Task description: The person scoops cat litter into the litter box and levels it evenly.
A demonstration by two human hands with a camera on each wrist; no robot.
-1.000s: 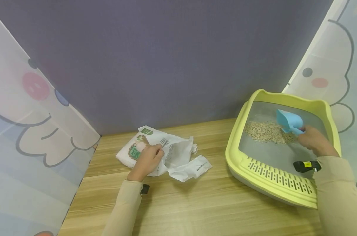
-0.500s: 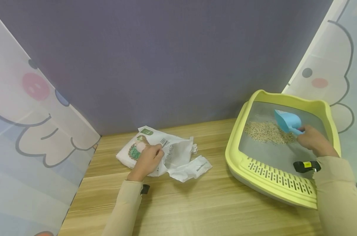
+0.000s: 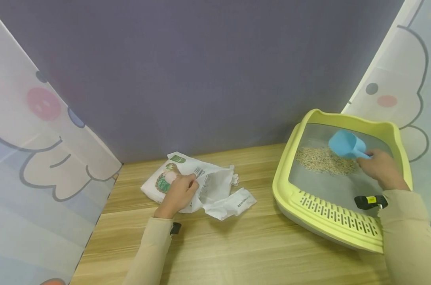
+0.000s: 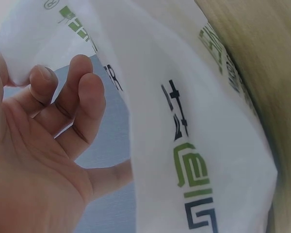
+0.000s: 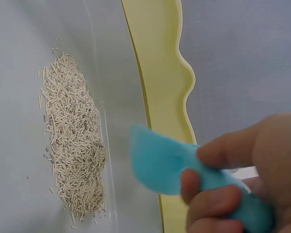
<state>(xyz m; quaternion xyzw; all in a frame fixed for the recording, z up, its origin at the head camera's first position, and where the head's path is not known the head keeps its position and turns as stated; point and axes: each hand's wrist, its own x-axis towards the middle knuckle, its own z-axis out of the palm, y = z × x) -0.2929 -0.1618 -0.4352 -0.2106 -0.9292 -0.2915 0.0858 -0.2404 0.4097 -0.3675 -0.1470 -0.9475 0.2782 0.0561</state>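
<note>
My right hand (image 3: pixel 380 168) grips the handle of a light blue scoop (image 3: pixel 344 143) above the litter box (image 3: pixel 284 174), which has a yellow rim and a grey base. Under and beside the scoop lies a patch of pellet litter (image 5: pixel 75 141); the scoop is apart from it in the right wrist view. On the left, my left hand (image 3: pixel 179 194) pinches the edge of a white litter bag (image 3: pixel 217 184) lying on its side, its torn mouth held up. Green and black print shows on the bag in the left wrist view. The bag's inside is mostly hidden.
A wooden tabletop (image 3: pixel 236 249) bears the bag and the box. Behind it rises a grey-purple panel (image 3: pixel 201 79). Cartoon-printed panels (image 3: pixel 51 158) stand at both sides. A slotted yellow ledge (image 3: pixel 338 213) forms the box's front.
The scoop has shifted slightly left and turned in my right hand, so its mouth is tipped over. My left hand and the bag have stayed in place.
</note>
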